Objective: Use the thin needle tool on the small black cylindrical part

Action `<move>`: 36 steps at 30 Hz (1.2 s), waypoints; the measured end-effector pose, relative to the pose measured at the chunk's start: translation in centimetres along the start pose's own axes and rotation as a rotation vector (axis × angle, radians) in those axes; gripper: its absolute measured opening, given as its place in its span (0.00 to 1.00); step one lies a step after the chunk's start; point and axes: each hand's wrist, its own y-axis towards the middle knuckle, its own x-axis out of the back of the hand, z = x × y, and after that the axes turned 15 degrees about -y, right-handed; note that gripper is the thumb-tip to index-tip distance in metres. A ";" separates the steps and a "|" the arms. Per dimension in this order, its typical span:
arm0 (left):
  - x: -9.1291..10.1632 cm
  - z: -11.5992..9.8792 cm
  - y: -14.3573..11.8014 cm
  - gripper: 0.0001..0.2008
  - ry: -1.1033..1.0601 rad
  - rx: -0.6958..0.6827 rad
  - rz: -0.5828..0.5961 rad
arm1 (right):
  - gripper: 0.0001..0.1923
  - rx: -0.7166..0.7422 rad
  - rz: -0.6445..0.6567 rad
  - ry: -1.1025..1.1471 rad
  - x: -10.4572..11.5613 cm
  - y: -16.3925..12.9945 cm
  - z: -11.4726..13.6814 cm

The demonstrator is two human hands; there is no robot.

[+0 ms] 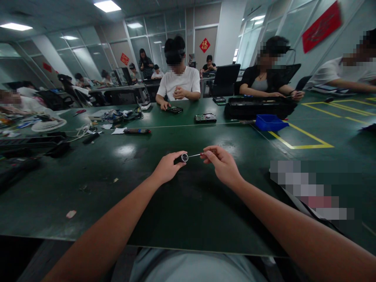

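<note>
Over the middle of the green table, my left hand [168, 167] is closed around a small black cylindrical part with a pale ringed round face [184, 157]. The part's exact kind is unclear, and the fingers hide most of its body. My right hand [221, 162] pinches the reddish handle of a screwdriver [195, 155]. Its thin metal shaft points left, and the tip meets or nearly meets the edge of the round face; I cannot tell whether it touches.
Across the green table [123, 211] a person in white [180, 84] handles a dark device. A circuit-board drive [205, 117], a blue tray [270, 122] and a long black housing [258, 107] lie ahead. Cables and parts [120, 114] crowd the left. A dark-edged pixelated object lies right.
</note>
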 end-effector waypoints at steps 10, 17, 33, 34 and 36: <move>-0.1 -0.5 -0.1 0.21 0.081 0.014 0.009 | 0.18 -0.044 -0.057 -0.237 0.2 0.1 0.2; 0.0 -0.6 -0.1 0.20 0.106 0.010 0.041 | 0.16 -0.005 -0.028 -0.284 0.5 0.0 0.2; 0.0 -0.5 0.0 0.19 0.122 -0.025 0.059 | 0.15 -0.022 0.017 -0.226 0.3 -0.1 0.8; 0.0 -0.5 0.0 0.19 0.125 -0.028 0.060 | 0.15 -0.015 0.016 -0.206 0.3 0.0 0.7; 0.0 -0.5 0.0 0.19 0.130 -0.029 0.062 | 0.13 0.000 0.026 -0.179 0.2 0.0 0.7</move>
